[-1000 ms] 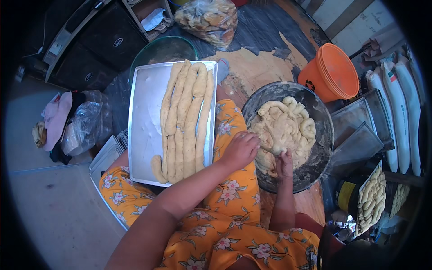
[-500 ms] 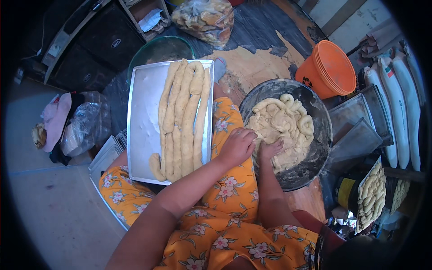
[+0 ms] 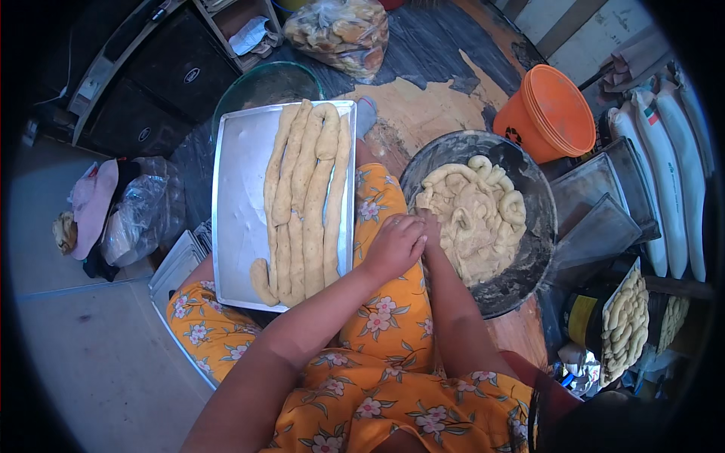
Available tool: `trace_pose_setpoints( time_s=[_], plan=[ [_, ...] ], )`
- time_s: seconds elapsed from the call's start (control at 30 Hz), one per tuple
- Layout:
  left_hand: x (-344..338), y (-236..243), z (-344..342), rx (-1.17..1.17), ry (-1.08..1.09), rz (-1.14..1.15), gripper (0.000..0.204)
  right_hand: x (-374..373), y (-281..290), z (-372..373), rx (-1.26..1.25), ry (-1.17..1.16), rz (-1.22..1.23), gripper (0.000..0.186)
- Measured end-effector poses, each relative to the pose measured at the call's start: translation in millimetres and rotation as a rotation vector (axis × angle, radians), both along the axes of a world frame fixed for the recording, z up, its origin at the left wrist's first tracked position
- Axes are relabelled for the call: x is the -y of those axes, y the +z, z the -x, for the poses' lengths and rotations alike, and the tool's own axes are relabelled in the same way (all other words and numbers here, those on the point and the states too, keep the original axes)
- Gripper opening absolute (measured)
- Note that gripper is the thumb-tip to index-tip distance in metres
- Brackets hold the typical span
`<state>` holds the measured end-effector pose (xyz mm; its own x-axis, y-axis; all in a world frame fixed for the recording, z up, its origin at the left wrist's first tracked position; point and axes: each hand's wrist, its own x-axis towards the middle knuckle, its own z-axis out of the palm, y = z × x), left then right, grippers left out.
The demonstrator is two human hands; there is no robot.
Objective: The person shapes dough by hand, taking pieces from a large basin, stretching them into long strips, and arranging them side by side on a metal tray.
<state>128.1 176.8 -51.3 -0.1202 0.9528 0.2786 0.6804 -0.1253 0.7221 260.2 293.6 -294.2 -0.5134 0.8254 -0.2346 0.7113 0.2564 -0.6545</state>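
My left hand [image 3: 396,245] and my right hand [image 3: 429,229] meet at the left rim of a dark round basin [image 3: 538,273]. The left fingers are curled closed; whatever they may hold does not show. Most of the right fingers are hidden beside the left hand. Inside the basin lies a soft mass of pale dough [image 3: 474,226], with thick coils along its far and right sides. To the left, a metal tray [image 3: 240,185] rests tilted over my lap. Long dough ropes [image 3: 308,219] lie side by side along its right half, one bent into a hook at the near end.
Stacked orange buckets [image 3: 545,113] stand beyond the basin. At the right are metal pans [image 3: 596,196], long white sacks [image 3: 657,181] and a tray of shaped dough pieces [image 3: 625,325]. A clear bag of bread [image 3: 340,38] and a green basin [image 3: 268,83] are at the back.
My right hand has drawn back from the dough toward the left and now touches my left hand at the basin's rim. The dough ropes stay in place.
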Motion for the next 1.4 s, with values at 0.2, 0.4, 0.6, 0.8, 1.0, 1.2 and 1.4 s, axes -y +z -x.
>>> trace_pose_setpoints(
  time_s=[0.2,0.4,0.6,0.8,1.0,1.2,1.4],
  plan=[
    [6.2,-2.7,4.2,-0.029,0.013,0.02,0.021,12.5,-2.9,20.6,0.482,0.126,-0.375,0.057],
    [-2.0,-0.2,3.3,-0.006,-0.047,0.011,0.022,-49.0,-9.7,-53.3,-0.013,0.024,-0.102,0.026],
    [7.4,-6.2,12.6,-0.007,-0.003,0.037,0.022,3.7,40.4,-84.2,-0.901,-0.577,0.671,0.035],
    [1.1,-3.3,8.0,0.018,-0.048,0.034,0.021,34.1,57.9,-210.0,-1.125,-0.503,0.972,0.047],
    [1.4,-2.9,5.9,0.002,-0.031,-0.006,0.02,-30.9,51.6,-328.4,-1.612,-0.674,0.534,0.034],
    [8.1,-6.8,12.3,-0.014,-0.003,0.006,0.019,-20.6,78.6,-184.2,0.151,-0.553,-0.604,0.061],
    [4.7,-1.1,7.8,-0.018,-0.035,0.011,0.021,46.6,44.7,-129.9,0.318,0.185,-0.373,0.046]
  ],
)
